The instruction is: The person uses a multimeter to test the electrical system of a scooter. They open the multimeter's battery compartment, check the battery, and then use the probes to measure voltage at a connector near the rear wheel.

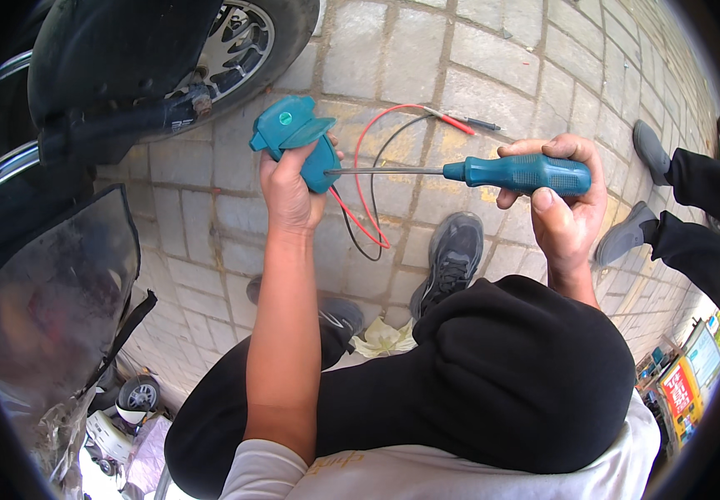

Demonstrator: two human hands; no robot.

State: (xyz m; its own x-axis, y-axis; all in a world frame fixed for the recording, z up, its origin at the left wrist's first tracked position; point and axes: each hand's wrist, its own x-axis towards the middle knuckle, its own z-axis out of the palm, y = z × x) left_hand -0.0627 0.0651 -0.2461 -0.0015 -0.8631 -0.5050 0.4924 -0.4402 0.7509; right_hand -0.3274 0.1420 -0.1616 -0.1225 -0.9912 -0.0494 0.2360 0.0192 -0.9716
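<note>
My left hand [295,187] is closed round a teal multimeter [320,167], out in front of me. A flap stands out from its casing, and a small round green part shows on top. Red and black test leads [374,187] run from it, ending in probes [458,124] beyond my hands. My right hand [561,187] grips the teal handle of a screwdriver [520,173] between thumb and fingers. Its long metal shaft points left, level across the view, and the tip meets the multimeter's casing. Whether it sits in a screw is too small to tell.
A vehicle wheel [239,50] with black bodywork stands at the upper left, a clear plastic sheet [51,308] below it. Another person's legs and grey shoes [652,152] are at the right. A crumpled pale leaf-like piece [383,337] lies by my shoes [450,258] on the paving [414,54].
</note>
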